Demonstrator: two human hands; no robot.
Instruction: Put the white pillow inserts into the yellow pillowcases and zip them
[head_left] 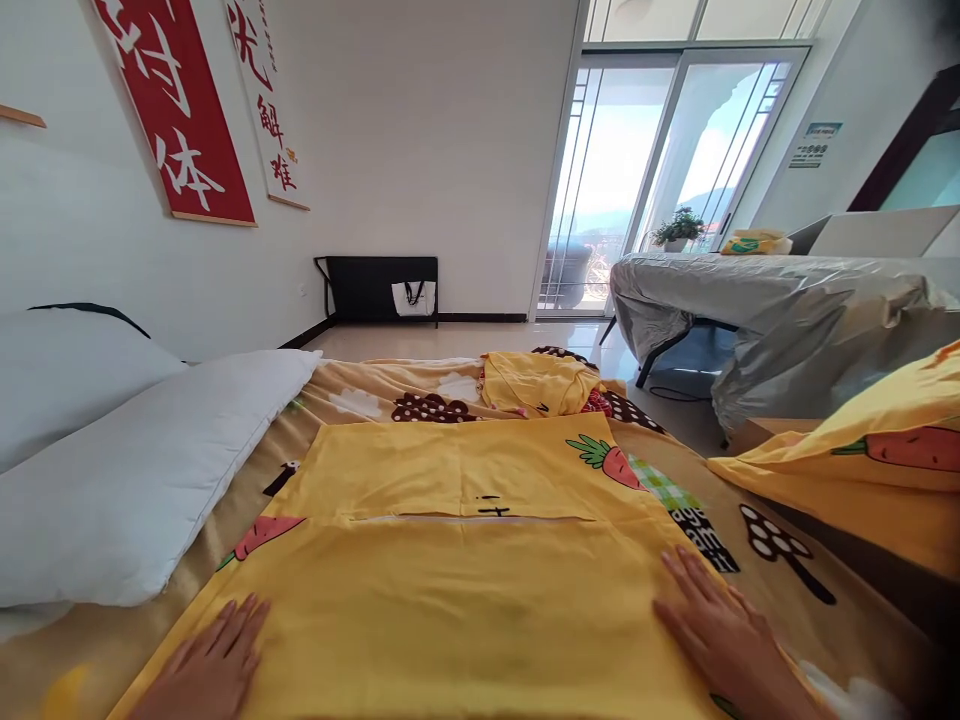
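Both hands flat and open, gripping nothing: left hand (214, 655) pressed on the near left corner of the yellow pillowcase (457, 560), right hand (720, 625) on its near right edge, seemingly to keep the cloth smooth and spread. Pillowcase laid out flat on the patterned bedsheet (720, 520). Left of the pillowcase, a bare white pillow (142, 470); beyond it, a crumpled yellow cloth (536, 382).

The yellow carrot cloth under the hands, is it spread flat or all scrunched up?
Spread flat. The yellow cloth lies smooth on the bed, with the left hand and right hand pressed palm-down on its near corners.
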